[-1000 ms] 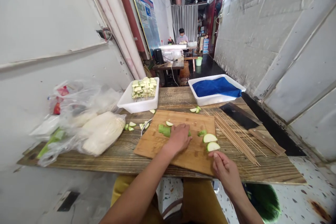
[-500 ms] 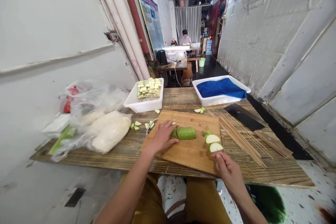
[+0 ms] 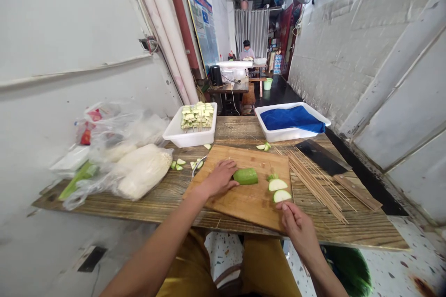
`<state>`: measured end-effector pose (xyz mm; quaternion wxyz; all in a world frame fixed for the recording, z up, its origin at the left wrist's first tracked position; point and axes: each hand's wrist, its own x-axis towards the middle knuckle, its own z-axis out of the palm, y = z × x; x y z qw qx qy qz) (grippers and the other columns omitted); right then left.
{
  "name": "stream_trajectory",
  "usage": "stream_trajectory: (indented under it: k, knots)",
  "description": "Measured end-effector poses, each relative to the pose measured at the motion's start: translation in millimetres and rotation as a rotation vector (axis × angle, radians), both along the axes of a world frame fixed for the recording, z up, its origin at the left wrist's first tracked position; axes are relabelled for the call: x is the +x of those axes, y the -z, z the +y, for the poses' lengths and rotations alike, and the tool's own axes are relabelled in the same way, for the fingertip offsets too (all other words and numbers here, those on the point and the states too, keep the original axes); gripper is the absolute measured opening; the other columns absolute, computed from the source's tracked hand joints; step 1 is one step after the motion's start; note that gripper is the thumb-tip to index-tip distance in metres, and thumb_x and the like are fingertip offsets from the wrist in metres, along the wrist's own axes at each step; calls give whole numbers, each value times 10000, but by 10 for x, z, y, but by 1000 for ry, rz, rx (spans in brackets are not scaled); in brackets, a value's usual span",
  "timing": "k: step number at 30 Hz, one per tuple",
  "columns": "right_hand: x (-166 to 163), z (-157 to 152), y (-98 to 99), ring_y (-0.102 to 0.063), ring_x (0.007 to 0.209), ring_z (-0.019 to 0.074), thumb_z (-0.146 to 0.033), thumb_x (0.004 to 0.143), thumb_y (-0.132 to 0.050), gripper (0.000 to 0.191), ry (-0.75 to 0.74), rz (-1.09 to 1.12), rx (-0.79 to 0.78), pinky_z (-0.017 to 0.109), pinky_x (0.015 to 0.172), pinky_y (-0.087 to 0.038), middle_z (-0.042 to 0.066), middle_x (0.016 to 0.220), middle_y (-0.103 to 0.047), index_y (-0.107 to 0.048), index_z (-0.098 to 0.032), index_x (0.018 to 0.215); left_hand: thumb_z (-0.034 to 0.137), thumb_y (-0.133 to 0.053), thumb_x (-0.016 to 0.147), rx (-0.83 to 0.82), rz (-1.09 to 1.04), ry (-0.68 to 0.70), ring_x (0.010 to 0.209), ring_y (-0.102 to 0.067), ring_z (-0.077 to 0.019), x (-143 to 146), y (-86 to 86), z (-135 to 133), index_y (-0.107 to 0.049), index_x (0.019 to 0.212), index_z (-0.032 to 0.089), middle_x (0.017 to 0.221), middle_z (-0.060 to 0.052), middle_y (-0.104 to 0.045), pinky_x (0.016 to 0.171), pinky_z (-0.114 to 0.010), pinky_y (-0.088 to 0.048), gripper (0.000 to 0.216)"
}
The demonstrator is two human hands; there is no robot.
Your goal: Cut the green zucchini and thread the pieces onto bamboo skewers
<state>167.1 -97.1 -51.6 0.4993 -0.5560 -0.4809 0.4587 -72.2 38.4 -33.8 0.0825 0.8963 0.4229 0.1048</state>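
On the wooden cutting board point(image 3: 256, 206) lies a cut length of zucchini point(image 3: 245, 176), green skin upward. My left hand point(image 3: 220, 178) rests at its left end, thumb and fingers apart around that end; whether a slice is between them is hidden. My right hand point(image 3: 297, 222) pinches the near end of a thin bamboo skewer, mostly hidden. Two pale half-round zucchini slices point(image 3: 278, 185) lie face up along this skewer, just beyond my fingertips, with a small green piece point(image 3: 272, 177) past them.
Loose bamboo skewers point(image 3: 317, 188) and a cleaver point(image 3: 324, 157) lie right of the board. Behind stand a white tray point(image 3: 190, 139) of skewered slices and another tray point(image 3: 278, 135) with blue cloth. Plastic bags point(image 3: 142, 171) fill the left. A person point(image 3: 246, 51) sits far back.
The view has shifted slightly. My left hand has edged toward the zucchini, covering the loose slice seen at its left end. My right hand keeps its pinch on the skewer.
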Motion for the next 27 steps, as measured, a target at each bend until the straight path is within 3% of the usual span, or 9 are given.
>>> stream_trajectory:
  k: [8,13,17,22,27]
  knots:
    - [20,0,-1,-257,407,80,-511,814,-452,373,-27,0,0,195,392,-192,-89,470,-258,-556,-153,834,439,-568,755,-38,-64,21,1274,-309,-239,-76,50,52,-515,1180,167,1324,-138,-438,1062,-397,-197,507]
    - [26,20,16,-262,409,84,-518,811,-442,375,-35,-39,-2,193,397,-190,-91,463,-265,-536,-156,845,415,-601,735,-42,-58,74,1210,-382,-257,-59,-35,44,-536,1127,144,1271,-151,-479,1025,-409,-251,480]
    - [21,30,1,-248,412,82,-535,813,-423,389,-50,-56,-17,195,407,-173,-95,466,-252,-516,-158,838,348,-595,757,-15,-22,97,1074,-491,-229,24,-98,-33,-497,1144,187,1125,-95,-578,1032,-445,-181,430]
    - [13,26,-10,-250,420,85,-550,805,-422,400,-48,-62,-28,198,412,-177,-94,477,-247,-503,-161,839,335,-576,776,25,-11,100,1054,-492,-234,90,-61,-80,-481,1167,197,1091,-95,-579,1024,-457,-156,425]
    - [18,19,7,-251,426,89,-547,806,-424,392,-59,-49,-31,200,413,-181,-94,481,-247,-497,-164,847,325,-609,754,-16,-111,85,1070,-467,-228,20,15,-27,-450,1214,198,1144,-107,-543,940,-372,-311,502]
